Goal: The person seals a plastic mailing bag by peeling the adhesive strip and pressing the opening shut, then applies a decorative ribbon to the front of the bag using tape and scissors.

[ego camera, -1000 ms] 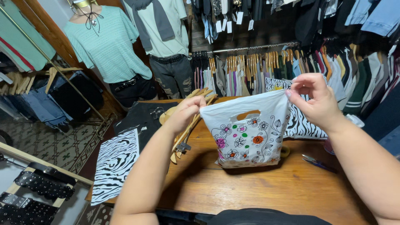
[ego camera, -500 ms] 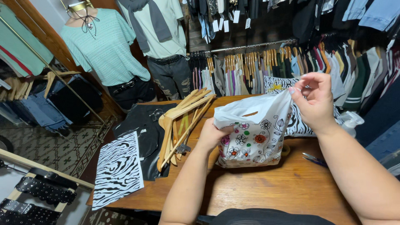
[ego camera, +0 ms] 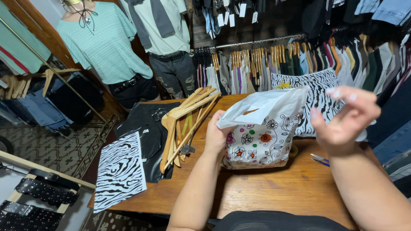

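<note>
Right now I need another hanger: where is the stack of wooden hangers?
In the head view, the wooden hangers lie left of centre on the wooden table, partly over black clothing, just left of the left hand at the flowered plastic bag.

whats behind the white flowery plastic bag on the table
Directly behind the flowery bag lies a zebra-print fabric, and beyond it a rail of hanging clothes. The bag covers the fabric's lower left part, so what sits there cannot be seen.

white flowered plastic bag (ego camera: 262, 134) | mid-table, upright (floppy top) | white price tags (ego camera: 231, 10) | hanging top centre, above rail
</note>
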